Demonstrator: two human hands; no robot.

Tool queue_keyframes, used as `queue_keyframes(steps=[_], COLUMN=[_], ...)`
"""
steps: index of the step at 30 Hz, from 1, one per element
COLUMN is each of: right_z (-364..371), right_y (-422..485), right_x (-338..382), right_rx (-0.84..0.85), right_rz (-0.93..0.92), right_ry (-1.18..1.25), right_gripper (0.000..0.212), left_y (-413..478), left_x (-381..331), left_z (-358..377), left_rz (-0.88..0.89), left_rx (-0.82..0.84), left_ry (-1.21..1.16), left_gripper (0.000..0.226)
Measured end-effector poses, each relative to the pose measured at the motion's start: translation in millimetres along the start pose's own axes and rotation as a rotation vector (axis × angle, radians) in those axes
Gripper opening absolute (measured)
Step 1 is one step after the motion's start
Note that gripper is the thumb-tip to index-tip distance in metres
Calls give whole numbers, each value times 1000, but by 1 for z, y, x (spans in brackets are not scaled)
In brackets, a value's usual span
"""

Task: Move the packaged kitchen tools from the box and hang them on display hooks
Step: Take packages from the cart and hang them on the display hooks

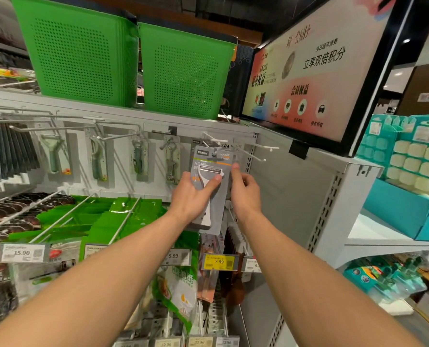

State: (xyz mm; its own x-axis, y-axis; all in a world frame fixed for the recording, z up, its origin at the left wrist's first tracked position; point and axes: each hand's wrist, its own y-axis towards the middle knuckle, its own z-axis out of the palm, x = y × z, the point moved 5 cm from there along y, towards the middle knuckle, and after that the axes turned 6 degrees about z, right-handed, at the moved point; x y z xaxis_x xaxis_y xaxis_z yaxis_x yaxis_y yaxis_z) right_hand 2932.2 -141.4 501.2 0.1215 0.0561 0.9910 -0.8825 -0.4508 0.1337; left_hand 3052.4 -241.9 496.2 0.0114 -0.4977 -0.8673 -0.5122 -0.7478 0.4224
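A grey packaged peeler (209,159) is held up against the white pegboard, its top hole at the tip of a white display hook (214,142). My left hand (193,196) grips the pack from below, thumb across its front. My right hand (243,189) pinches the pack's right edge with thumb and forefinger. More white hooks (264,149) stick out bare just to the right. The box is not in view.
Other packaged peelers and openers (97,159) hang on metal hooks to the left. Two green baskets (186,71) stand on the shelf above. A screen (316,68) leans at the upper right. Green packs (123,216) and price tags (218,261) fill the rows below.
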Motion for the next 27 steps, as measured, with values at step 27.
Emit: queue_keyframes(steps=[27], right_z=[27], right_y=[16], right_x=[-12], right_rx=[275], right_rz=[-22], right_ry=[-159], right_gripper=[46], left_y=[30], left_x=[27], left_z=[-1], left_rz=[77], left_rx=[68], left_ry=[5], left_gripper=[45])
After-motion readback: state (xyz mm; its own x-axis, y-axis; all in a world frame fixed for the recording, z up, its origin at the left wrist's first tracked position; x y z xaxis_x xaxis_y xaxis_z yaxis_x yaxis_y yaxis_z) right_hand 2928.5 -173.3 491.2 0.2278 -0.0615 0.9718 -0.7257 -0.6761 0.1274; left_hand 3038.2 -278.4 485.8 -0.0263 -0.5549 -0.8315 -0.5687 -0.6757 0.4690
